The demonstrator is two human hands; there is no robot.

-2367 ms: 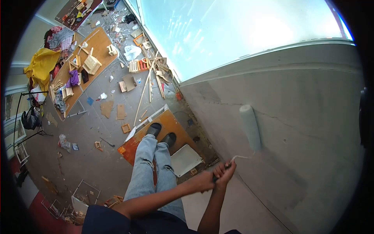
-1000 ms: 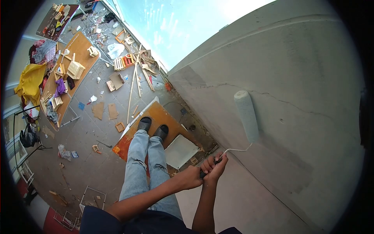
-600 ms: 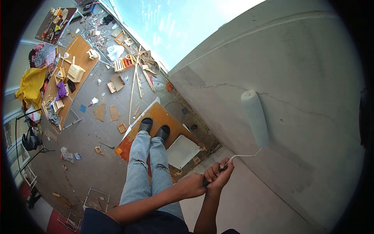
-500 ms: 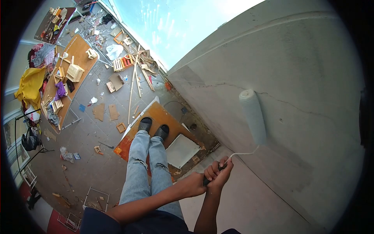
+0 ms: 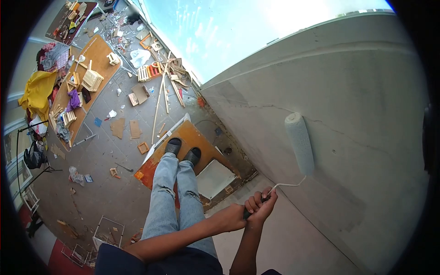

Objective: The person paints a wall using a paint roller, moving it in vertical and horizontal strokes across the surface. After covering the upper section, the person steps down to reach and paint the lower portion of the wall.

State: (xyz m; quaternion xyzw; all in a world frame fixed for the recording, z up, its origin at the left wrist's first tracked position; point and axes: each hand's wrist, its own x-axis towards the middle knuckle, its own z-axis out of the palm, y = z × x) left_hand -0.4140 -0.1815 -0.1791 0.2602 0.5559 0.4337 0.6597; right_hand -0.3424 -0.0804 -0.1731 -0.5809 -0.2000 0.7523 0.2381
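A paint roller (image 5: 300, 144) with a pale, fluffy sleeve lies against the grey wall (image 5: 366, 96) on the right. Its bent wire frame runs down to a dark handle (image 5: 247, 213). My right hand (image 5: 261, 206) is wrapped around the handle near the wire. Just below it, my left hand (image 5: 233, 217) closes on the handle's lower end, its fingers partly hidden. Thin cracks cross the wall near the roller's upper end, and a darker patch shows beneath it.
I stand in dark sandals on a wooden board (image 5: 195, 133), with a white tray (image 5: 215, 178) beside my feet. Wood strips (image 5: 160, 101), cardboard (image 5: 139, 94) and scraps litter the tiled floor. A cluttered wooden table (image 5: 98, 55) and a tripod stand (image 5: 34, 172) are at left.
The whole view has shifted slightly, with the wall and roller lower in the picture. Both hands keep their hold on the handle, and the roller stays at nearly the same wall spot.
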